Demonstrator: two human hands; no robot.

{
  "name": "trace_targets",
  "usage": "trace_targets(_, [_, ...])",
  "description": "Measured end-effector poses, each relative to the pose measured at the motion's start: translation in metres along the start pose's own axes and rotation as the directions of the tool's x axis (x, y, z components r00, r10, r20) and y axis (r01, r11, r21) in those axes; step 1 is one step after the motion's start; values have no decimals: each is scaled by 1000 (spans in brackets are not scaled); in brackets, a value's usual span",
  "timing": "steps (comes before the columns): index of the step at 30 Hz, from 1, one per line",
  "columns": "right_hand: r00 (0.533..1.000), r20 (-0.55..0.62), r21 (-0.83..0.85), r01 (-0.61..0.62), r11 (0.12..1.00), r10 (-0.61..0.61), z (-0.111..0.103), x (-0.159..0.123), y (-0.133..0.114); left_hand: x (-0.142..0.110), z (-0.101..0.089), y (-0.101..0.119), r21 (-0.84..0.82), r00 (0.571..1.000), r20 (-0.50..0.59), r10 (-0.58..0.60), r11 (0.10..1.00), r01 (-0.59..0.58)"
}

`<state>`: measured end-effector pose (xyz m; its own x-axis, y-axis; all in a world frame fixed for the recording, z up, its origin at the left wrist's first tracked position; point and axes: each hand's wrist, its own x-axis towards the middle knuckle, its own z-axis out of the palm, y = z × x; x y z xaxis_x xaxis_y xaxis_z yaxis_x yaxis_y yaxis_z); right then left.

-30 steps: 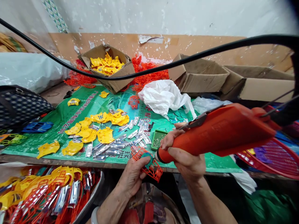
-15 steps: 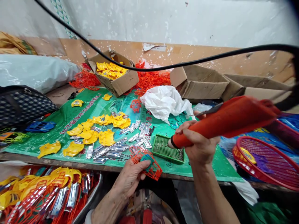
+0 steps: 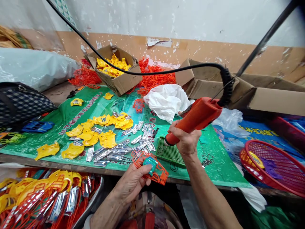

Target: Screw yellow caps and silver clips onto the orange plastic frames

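My left hand (image 3: 133, 181) is closed on an orange lattice plastic part (image 3: 149, 166) with a small teal piece (image 3: 150, 163) set in it, held at the table's front edge. My right hand (image 3: 187, 140) grips an orange electric screwdriver (image 3: 195, 119), raised above the table with its tip pointing down-left toward a green perforated tray (image 3: 170, 153). A black cord (image 3: 143, 72) runs from the tool's back end up across the view. Yellow plastic shells (image 3: 90, 136) and silver chrome strips (image 3: 119, 149) lie scattered on the green mat (image 3: 71, 117).
A cardboard box of yellow parts (image 3: 114, 68) and orange lattice heaps (image 3: 154, 78) stand at the back. White plastic bag (image 3: 166, 100), empty cardboard boxes (image 3: 262, 92), a red basket (image 3: 274, 165) at right. A bin of assembled parts (image 3: 47, 197) sits lower left.
My right hand lifted the screwdriver off the orange part and swung it up and right, over the green tray. The left hand keeps hold of the orange part.
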<state>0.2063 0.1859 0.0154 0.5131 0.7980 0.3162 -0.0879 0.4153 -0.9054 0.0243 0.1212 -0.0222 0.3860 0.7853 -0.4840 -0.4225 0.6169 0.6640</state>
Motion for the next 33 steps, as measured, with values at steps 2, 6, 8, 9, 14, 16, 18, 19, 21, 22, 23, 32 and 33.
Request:
trace_targets(2, [1000, -9, -28, -11, 1000, 11, -1, -1, 1, 1, -1, 0, -11, 1000, -13, -7, 1000, 7])
trace_targets(6, [1000, -21, -59, -10, 998, 9, -2, -2, 4, 4, -2, -2, -2, 1000, -25, -7, 1000, 7])
trace_targets(8, [1000, -19, -55, -6, 998, 5, -3, -2, 5, 4, -2, -3, -4, 1000, -25, -2, 1000, 2])
trace_targets(9, [1000, -15, -56, -5, 998, 4, -3, -1, 5, 4, -3, -4, -3, 1000, -25, -1, 1000, 1])
trace_targets(14, [1000, -12, -76, -18, 997, 17, -3, -2, 7, 4, -3, -4, 18, 999, -36, 6, 1000, -6])
trace_targets(16, [1000, -17, -63, -10, 998, 8, -3, -2, 8, 4, -3, -4, 21, 999, -38, 10, 1000, -9])
trace_targets(18, [1000, -20, -60, -7, 998, 6, -3, -2, 9, 5, -3, -4, 26, 999, -38, 10, 1000, -10])
trace_targets(19, [1000, -21, -59, -9, 998, 8, -3, -2, 9, 5, -3, -4, 31, 999, -37, 10, 999, -9])
trace_targets(21, [1000, -22, -50, -10, 999, 9, -2, -1, 9, 5, -3, -5, 37, 999, -34, 9, 999, -8])
trace_targets(22, [1000, -19, -43, -9, 999, 8, -2, -1, 9, 6, -3, -5, 37, 999, -36, 9, 999, -8])
trace_targets(23, [1000, -16, -38, -10, 999, 9, -1, -1, 8, 6, -3, -6, 35, 999, -38, 10, 999, -9])
trace_targets(32, [1000, -3, -17, 4, 1000, -4, 0, -3, 7, 9, 1, -7, -32, 996, -90, 20, 999, -23])
trace_targets(33, [1000, -4, -20, 3, 1000, -3, 0, -2, 7, 9, 2, -8, -40, 995, -92, 23, 999, -27])
